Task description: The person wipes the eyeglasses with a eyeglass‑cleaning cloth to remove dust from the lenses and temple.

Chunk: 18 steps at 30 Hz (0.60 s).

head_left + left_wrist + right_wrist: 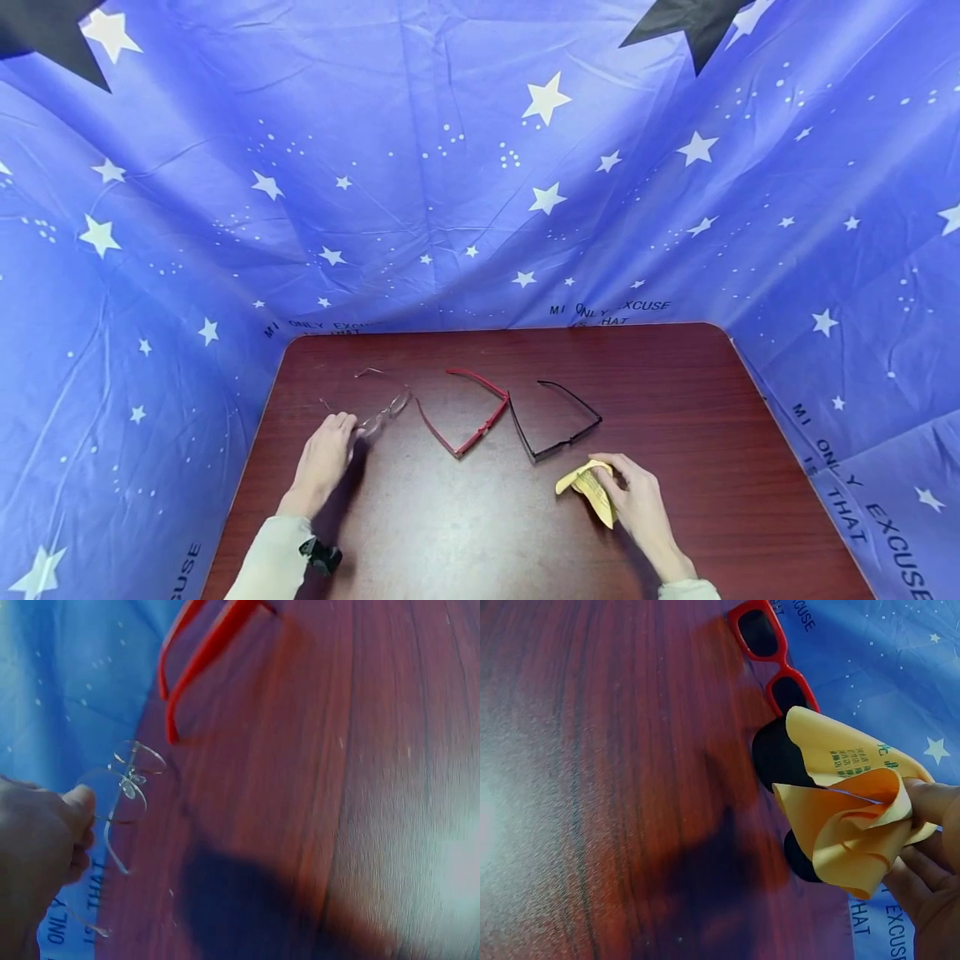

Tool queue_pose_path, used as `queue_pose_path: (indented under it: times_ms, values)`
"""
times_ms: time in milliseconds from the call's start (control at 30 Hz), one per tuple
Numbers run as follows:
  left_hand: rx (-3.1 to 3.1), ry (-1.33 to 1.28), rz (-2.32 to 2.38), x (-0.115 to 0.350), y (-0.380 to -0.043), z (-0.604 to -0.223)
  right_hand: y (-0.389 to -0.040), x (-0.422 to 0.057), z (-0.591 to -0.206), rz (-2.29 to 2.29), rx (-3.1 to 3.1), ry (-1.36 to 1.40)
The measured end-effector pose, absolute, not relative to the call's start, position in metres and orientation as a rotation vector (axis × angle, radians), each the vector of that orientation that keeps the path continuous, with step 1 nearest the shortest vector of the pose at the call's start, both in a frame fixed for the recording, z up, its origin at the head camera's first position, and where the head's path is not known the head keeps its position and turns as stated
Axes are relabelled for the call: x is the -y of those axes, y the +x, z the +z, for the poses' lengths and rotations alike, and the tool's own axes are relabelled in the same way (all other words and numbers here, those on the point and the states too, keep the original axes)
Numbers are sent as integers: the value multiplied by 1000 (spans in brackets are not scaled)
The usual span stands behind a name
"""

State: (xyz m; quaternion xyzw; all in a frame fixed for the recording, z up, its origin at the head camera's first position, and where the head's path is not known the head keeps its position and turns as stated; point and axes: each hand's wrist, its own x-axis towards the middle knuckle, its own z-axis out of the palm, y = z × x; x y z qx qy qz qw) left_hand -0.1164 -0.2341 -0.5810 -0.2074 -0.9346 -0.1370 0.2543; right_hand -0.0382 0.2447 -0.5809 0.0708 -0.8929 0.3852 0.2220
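My left hand [324, 460] pinches the clear, thin-framed eyeglasses [395, 406] near one end of the front, at the left of the table. In the left wrist view the thumb presses on the rim of these eyeglasses [124, 787], whose temples are unfolded. My right hand [636, 502] grips a crumpled yellow cleaning cloth [596, 492] with printed text, over the right part of the table. Just beyond it lie black sunglasses [564, 443], partly hidden by the cloth in the right wrist view. Red-framed sunglasses [480, 433] lie between the other two pairs, temples spread.
The dark red wooden table [465, 533] has rounded far corners. Blue cloth [450, 200] printed with stars and lettering hangs round its back and sides. Light glares off the tabletop's middle. A black strap [321, 555] sits at the left wrist.
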Motion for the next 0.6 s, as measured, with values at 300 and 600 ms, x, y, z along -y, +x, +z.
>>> queue_pose_path:
  times_ms: [300, 600]
  values:
    - [2470, -398, -537, 211, -101, -563, -47, -235, -574, 1129, 2401, 221]
    - [2375, -334, -698, 187, -88, -545, -58, -221, -564, 1271, 2359, 175]
